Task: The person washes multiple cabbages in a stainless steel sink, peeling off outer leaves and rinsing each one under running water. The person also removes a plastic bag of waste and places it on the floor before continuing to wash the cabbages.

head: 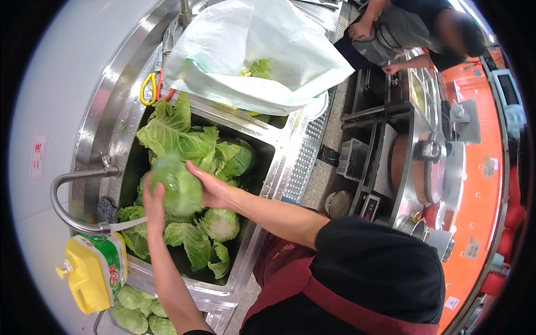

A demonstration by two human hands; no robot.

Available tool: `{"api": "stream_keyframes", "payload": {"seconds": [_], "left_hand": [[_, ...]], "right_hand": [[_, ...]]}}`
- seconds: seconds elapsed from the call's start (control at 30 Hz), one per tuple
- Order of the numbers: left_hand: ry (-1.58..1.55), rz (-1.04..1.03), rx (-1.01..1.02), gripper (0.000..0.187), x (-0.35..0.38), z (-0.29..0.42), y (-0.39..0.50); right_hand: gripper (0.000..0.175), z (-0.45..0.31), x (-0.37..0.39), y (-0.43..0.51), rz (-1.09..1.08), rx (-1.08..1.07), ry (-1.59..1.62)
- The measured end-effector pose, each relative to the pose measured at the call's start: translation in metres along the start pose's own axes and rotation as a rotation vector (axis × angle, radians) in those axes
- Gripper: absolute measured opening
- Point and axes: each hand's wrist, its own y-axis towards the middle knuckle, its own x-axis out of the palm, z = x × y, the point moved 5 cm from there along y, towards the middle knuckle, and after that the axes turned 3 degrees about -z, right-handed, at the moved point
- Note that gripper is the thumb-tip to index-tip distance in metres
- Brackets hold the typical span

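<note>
A green cabbage head point(178, 188), blurred by motion, is held over the sink between my two hands. My left hand point(155, 205) presses on its near-wall side, and my right hand point(211, 186) cups the opposite side. Below them, the stainless steel sink basin point(268, 167) holds loose cabbage leaves point(188, 243) and more heads, one with a pale cut-looking end point(220, 224). Large outer leaves point(171, 130) heap against the basin's upper end. From the curved faucet point(58, 192) a stream of water point(130, 223) runs toward my left wrist, which hides where it lands.
A white plastic bag point(259, 37) with leaves inside covers much of the adjoining basin. Scissors point(148, 88) with yellow and red handles, a steel scrubber point(106, 209) and a yellow jug point(86, 276) line the sink. Trimmed cabbages point(132, 312) sit below. Another person point(393, 33) stands across the aisle.
</note>
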Motion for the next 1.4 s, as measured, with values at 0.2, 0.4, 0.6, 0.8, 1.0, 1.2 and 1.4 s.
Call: {"api": "stream_keyframes", "payload": {"seconds": [0.2, 0.4, 0.6, 0.8, 1.0, 1.2, 1.4], "left_hand": [[-0.035, 0.475, 0.097, 0.042, -0.035, 0.028, 0.029], [0.689, 0.464, -0.155, 0.105, -0.019, -0.007, -0.010], [-1.216, 0.199, -0.140, 0.073, 0.024, -0.019, -0.069], [-1.509, 0.467, -0.026, 0.076, 0.003, -0.014, -0.114], [-1.500, 0.541, -0.087, 0.077, 0.015, -0.030, -0.112], [-1.398, 0.561, -0.201, 0.072, 0.025, -0.027, -0.123], [-1.098, 0.992, -0.215, 0.084, 0.023, -0.039, -0.146]], "right_hand": [[0.096, 0.009, 0.020, 0.019, 0.130, 0.002, 0.326], [0.083, -0.007, 0.006, -0.042, 0.139, 0.037, 0.157], [0.050, 0.003, 0.034, 0.029, 0.099, 0.223, -0.036], [0.031, 0.022, 0.095, 0.078, -0.070, -0.075, -1.009], [0.040, 0.023, 0.135, 0.053, -0.590, -0.665, -2.130], [0.030, -0.018, 0.131, 0.046, -0.418, -0.555, -2.126], [0.015, -0.002, 0.127, 0.034, -0.353, -0.226, -1.886]]}}
